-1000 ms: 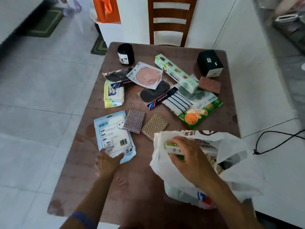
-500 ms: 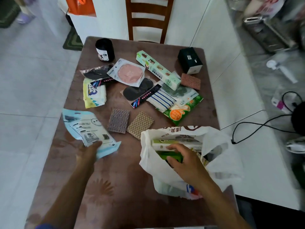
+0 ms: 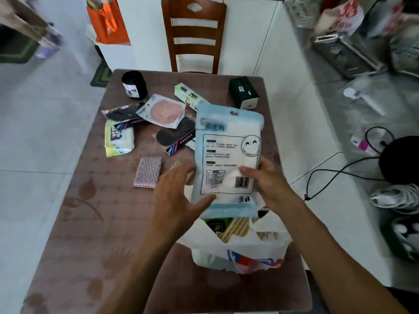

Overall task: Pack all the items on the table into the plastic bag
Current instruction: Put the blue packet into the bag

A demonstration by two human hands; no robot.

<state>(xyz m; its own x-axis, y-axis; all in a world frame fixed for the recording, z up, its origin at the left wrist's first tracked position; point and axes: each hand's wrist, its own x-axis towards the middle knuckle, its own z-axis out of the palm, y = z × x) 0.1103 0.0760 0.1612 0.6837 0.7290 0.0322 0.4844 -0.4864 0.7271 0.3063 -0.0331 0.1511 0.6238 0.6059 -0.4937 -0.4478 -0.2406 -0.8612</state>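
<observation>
Brown patterned table (image 3: 95, 223) holds the white plastic bag (image 3: 240, 252), partly filled with soft packets. Right hand (image 3: 269, 177) pinches a glossy, flat blue pouch (image 3: 229, 159) upright over the bag mouth; left hand (image 3: 179, 196) steadies it, fingers extended. Remaining: black canister (image 3: 134, 85), dark box (image 3: 243, 92), woven pad (image 3: 147, 171), several flat packets.

Both hands hold a pale blue packet (image 3: 229, 155) upright over the open plastic bag (image 3: 240, 248); right hand (image 3: 269, 180) pinches its edge; left hand (image 3: 176, 196) supports the other side; other packets lie behind on the desk (image 3: 95, 223).
</observation>
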